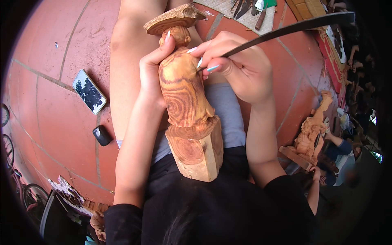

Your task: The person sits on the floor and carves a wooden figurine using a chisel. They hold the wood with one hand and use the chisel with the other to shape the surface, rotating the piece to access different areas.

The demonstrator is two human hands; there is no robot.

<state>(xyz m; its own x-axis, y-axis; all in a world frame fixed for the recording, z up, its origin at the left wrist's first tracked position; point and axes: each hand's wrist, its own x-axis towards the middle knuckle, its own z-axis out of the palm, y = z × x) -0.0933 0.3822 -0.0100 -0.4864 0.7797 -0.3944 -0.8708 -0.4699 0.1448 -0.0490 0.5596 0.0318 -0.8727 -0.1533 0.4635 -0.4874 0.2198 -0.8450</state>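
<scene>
A carved wooden figure [183, 94] lies at the frame's centre, left hand [153, 69] clasped around its upper part, right hand [243, 61] pinching a slim dark tool [294, 29]. I'd judge it stiff, fairly heavy, best gripped by torso [183, 108] or blocky base [190, 153]; the hat brim [173, 19] looks breakable.

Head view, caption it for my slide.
Left hand grips a carved wooden figure; right hand holds a long dark tool.

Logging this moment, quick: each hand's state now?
Left hand: closed, holding the wooden figure.
Right hand: closed, holding a long dark tool.
</scene>
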